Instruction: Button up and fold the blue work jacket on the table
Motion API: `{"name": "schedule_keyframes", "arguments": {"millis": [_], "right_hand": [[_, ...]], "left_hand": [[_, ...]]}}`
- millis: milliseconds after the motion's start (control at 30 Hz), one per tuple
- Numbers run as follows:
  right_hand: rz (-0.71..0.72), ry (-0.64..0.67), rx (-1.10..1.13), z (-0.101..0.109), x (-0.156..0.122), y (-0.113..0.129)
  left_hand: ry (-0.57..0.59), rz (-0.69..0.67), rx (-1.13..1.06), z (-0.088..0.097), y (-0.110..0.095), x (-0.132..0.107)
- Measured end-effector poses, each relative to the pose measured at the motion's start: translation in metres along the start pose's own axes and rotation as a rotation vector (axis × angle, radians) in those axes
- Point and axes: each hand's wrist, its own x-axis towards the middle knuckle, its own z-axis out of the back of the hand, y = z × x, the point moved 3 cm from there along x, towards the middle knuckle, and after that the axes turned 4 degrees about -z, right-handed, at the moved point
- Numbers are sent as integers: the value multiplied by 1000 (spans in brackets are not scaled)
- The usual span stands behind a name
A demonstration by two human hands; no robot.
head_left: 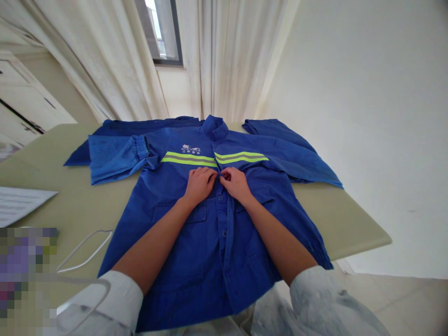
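Observation:
A blue work jacket [185,284] lies front up, its collar at the far side and its hem toward me. A yellow-green reflective stripe [241,157] crosses the chest, under a white printed logo. At the front opening just below the stripe, my left hand [202,183] pinches the jacket's edge. My right hand [235,182] is closed on the other edge of the opening, close to the left fingertips. What exactly sits between the fingers is too small to make out. Lower down the placket, a button [220,198] and another button [224,234] show, with the front undone there.
The jacket rests on a greenish table [350,224]. Dark blue folded cloth [157,123] lies behind it. At left are a printed paper [24,203], a white cable [87,238] and a blurred-out item [24,261]. Curtains [231,56] hang behind; a white wall [378,116] stands at right.

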Motion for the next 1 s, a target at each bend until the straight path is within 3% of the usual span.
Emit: {"name": "schedule_keyframes", "arguments": {"millis": [400,767,1000], "right_hand": [[-74,43,301,-3,7,-11],[-14,32,231,-3,2,-2],[-8,43,177,-3,2,0]], "left_hand": [[110,-7,-13,2,3,0],[52,3,-93,-5,11,2],[63,-14,-37,-5,9,1]]}}
